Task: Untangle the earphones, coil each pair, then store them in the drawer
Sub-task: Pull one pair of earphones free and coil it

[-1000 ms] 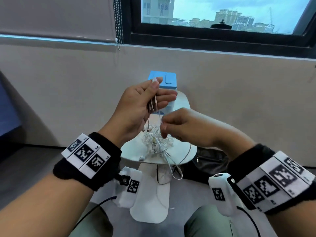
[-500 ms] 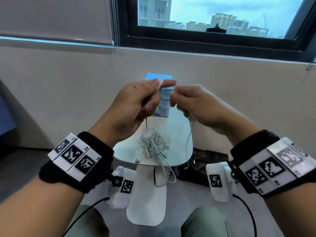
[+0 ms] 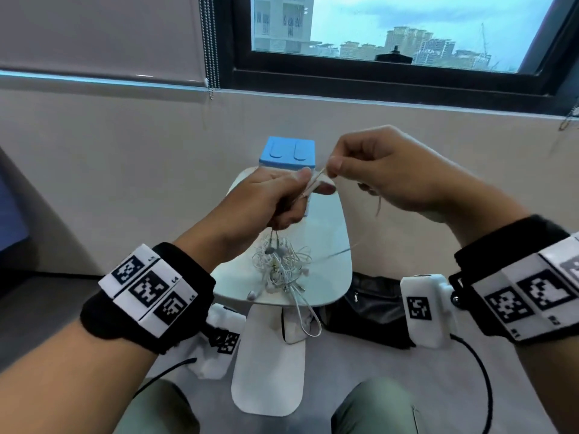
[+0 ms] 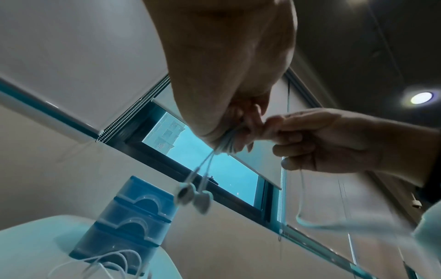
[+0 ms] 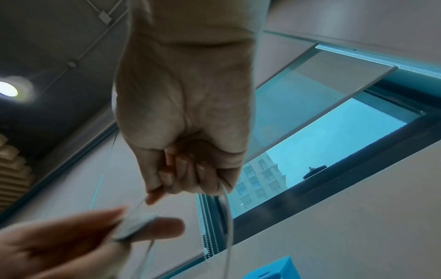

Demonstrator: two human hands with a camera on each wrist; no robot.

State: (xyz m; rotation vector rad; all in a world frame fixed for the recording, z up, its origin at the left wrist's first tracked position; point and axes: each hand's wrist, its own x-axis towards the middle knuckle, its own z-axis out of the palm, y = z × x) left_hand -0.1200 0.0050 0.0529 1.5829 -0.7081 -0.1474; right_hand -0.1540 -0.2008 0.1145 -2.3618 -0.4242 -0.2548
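We wear a black band on each wrist [image 3: 147, 296], both carrying white panels printed with black square codes. A white camera housing [image 3: 427, 311] (cabled in black) hangs under each, and our trousers [image 3: 376, 408] are olive green.

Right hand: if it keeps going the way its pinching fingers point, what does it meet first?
The right hand points leftward at the left hand, whose fingertips hold the coiled earphone cable. It would likely meet that coil first; the two hands already look almost touching.

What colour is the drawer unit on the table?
Blue, the drawer unit shows best in the head view, behind the hands.
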